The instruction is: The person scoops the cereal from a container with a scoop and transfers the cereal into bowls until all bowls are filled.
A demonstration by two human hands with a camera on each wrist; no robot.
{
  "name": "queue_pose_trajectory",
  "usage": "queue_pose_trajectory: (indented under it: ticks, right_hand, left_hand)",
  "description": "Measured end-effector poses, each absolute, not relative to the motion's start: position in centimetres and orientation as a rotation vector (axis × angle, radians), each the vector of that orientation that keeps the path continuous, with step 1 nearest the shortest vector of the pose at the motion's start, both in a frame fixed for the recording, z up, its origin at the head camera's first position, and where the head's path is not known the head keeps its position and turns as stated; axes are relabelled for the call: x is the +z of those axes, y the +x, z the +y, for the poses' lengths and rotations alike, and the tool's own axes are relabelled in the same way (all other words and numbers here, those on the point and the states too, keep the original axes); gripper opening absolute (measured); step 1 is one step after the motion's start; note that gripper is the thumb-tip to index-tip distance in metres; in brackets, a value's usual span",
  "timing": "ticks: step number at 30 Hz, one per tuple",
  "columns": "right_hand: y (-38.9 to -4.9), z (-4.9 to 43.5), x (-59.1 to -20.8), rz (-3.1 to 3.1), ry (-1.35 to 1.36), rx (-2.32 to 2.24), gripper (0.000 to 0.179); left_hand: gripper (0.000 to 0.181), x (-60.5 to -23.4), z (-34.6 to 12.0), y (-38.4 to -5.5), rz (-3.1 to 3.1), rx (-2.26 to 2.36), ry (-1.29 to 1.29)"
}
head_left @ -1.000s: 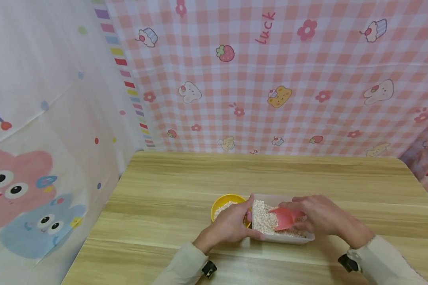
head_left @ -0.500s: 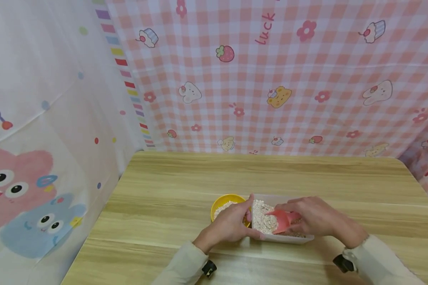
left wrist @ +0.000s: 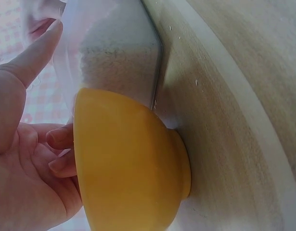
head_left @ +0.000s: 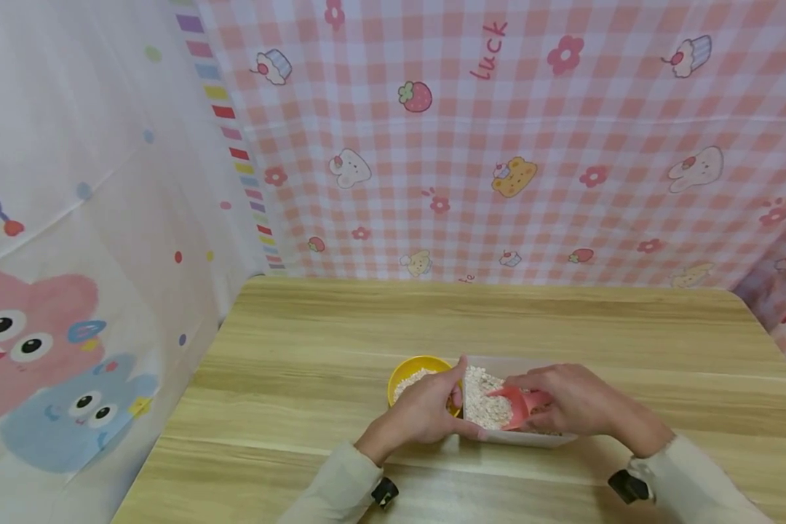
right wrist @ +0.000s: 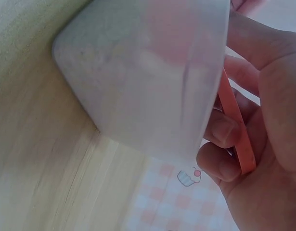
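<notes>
A translucent plastic box (head_left: 530, 438) of pale flakes like oats (head_left: 483, 397) stands on the table. My left hand (head_left: 418, 412) holds its left end, thumb along the near side. The hand's curled fingers are by the rim of a yellow bowl (left wrist: 128, 163), which stands right beside the box and also has pale flakes (head_left: 411, 380) in it. My right hand (head_left: 578, 400) grips a red scoop (head_left: 517, 405) by its handle, with the scoop's mouth pushed into the flakes. In the right wrist view, fingers wrap the red handle (right wrist: 237, 127) just outside the box rim.
The wooden table (head_left: 301, 437) extends on all sides of the box and bowl. A few loose flakes (left wrist: 196, 83) lie on it by the box. A pink checked cloth (head_left: 471, 175) hangs behind, and a white printed cloth (head_left: 124, 240) at left.
My right hand has shifted slightly left with the scoop, whose mouth has turned and sunk a little in the flakes. The left hand, box and bowl stay put.
</notes>
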State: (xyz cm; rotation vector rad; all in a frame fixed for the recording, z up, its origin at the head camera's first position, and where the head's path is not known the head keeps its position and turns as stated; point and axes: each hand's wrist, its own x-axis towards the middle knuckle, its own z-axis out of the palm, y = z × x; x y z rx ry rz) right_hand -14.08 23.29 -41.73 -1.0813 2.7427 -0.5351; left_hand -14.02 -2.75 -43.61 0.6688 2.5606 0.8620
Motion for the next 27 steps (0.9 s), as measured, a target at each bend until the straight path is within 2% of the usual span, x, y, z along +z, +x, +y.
queue_pose_trajectory:
  ticks: [27]
  right_hand:
    - [-14.1,25.2,-42.0,2.627,-0.842,-0.829,0.055]
  left_hand:
    - [0.114,-43.7,-2.8,-14.0,2.573,0.854,0.681]
